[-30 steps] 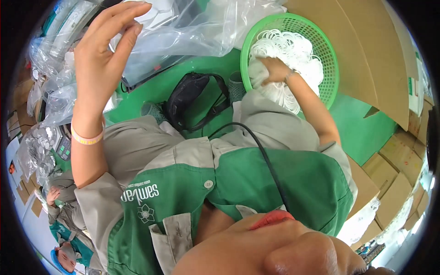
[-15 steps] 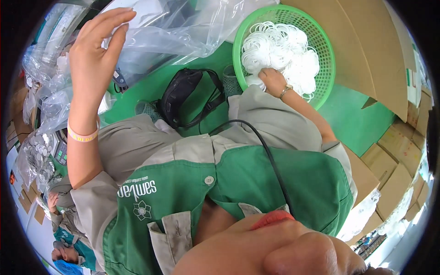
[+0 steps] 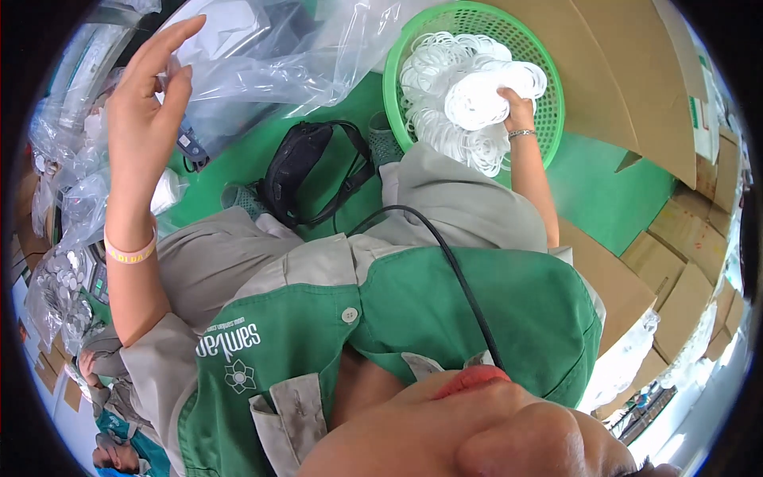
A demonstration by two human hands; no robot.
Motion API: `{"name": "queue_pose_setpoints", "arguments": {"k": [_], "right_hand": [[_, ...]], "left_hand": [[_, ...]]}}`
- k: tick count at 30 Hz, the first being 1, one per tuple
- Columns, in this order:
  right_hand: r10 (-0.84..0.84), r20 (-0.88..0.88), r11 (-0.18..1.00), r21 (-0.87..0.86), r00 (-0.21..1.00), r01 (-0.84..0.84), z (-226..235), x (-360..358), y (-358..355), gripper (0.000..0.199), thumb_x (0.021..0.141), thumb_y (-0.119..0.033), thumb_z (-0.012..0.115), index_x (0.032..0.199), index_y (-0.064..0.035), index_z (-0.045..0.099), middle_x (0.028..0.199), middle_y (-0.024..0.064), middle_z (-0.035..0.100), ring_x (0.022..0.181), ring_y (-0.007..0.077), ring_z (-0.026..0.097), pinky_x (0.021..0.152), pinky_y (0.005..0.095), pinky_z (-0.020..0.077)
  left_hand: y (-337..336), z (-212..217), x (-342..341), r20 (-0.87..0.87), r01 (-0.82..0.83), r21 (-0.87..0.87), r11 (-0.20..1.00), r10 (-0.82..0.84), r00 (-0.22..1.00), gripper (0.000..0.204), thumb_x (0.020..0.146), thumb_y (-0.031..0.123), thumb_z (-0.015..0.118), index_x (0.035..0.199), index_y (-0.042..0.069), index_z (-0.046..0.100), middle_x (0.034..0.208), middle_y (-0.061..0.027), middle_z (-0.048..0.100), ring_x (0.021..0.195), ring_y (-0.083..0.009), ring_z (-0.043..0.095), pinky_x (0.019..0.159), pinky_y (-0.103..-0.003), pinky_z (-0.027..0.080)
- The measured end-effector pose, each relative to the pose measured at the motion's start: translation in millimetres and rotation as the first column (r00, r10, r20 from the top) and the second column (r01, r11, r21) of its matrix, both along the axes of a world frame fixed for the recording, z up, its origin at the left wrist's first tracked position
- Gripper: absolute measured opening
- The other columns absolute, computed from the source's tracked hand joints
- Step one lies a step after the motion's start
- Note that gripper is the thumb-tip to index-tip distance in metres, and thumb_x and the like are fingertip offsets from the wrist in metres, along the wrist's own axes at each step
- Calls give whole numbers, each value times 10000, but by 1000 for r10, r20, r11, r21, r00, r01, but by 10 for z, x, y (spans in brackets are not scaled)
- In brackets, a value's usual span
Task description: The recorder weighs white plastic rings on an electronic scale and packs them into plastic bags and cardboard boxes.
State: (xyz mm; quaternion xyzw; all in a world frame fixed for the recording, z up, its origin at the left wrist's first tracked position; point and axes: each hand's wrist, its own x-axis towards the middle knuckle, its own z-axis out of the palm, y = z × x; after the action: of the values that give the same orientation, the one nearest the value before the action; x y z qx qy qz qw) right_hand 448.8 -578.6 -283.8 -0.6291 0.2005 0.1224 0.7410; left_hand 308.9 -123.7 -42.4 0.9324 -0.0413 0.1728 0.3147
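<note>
My right hand (image 3: 519,110) grips a bundle of thin white rings (image 3: 475,102), its thumb lying on top of them. That bundle is over a green perforated plastic basket (image 3: 554,87), where a heap of similar loose white rings (image 3: 425,67) lies. My left hand (image 3: 149,103) is raised on the left beside a large clear plastic bag (image 3: 262,83). Its fingers are slightly curled and apart from the thumb, with nothing visible between them.
Past my knees, a black waist bag (image 3: 298,167) rests on the green floor (image 3: 596,187). An open cardboard box (image 3: 620,71) stands right of the basket, with more cartons (image 3: 675,254) behind. At far left are bags of grey discs (image 3: 63,282) and another person (image 3: 119,429).
My right hand has come up out of the ring heap and moved right and away from me, lifting a bundle of white rings. My left hand stays raised, shifted slightly in view.
</note>
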Motion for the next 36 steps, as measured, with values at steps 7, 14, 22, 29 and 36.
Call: {"name": "queue_pose_setpoints", "arguments": {"k": [7,14,22,29,36], "right_hand": [[-351,-66,918,172,934,357,-115,111,-178,414,671,32,562,1074,64,471,991,166,566,901,311,570,792,425,490],[-463,-140,810,335,875,482,328,63,26,348,700,-51,515,1041,9,489,1045,145,558,964,316,550,851,459,456],[301,451,921,-365,841,-134,1436,-205,1407,296,747,-44,506,1037,14,529,1032,143,562,917,273,561,794,382,451],[964,257,252,-791,71,-557,726,-427,2354,372,661,-119,596,1002,-15,489,935,177,553,897,333,542,778,389,442],[987,121,157,-629,103,-761,1323,-255,1834,233,793,-114,523,995,-8,572,940,124,603,867,225,578,798,304,445]], "left_hand": [[-81,-58,104,4,54,193,980,-56,998,510,712,-14,536,1203,121,496,1134,-57,547,681,-96,441,628,-221,396],[-508,244,254,-573,-139,-55,989,82,815,664,662,-24,502,1296,50,316,1305,-218,335,780,-255,552,666,-320,459],[-800,-34,355,-315,258,-117,959,-282,906,786,688,31,516,1346,-36,91,1357,-269,212,1227,-310,294,951,-302,314],[-974,-85,168,-334,204,-602,772,-476,813,833,647,-68,475,1388,126,148,1143,-67,462,554,-64,375,524,-201,383],[-571,-67,100,-419,42,-531,847,-305,855,744,675,-81,410,1368,133,246,706,51,440,519,-16,283,470,-163,292]]}}
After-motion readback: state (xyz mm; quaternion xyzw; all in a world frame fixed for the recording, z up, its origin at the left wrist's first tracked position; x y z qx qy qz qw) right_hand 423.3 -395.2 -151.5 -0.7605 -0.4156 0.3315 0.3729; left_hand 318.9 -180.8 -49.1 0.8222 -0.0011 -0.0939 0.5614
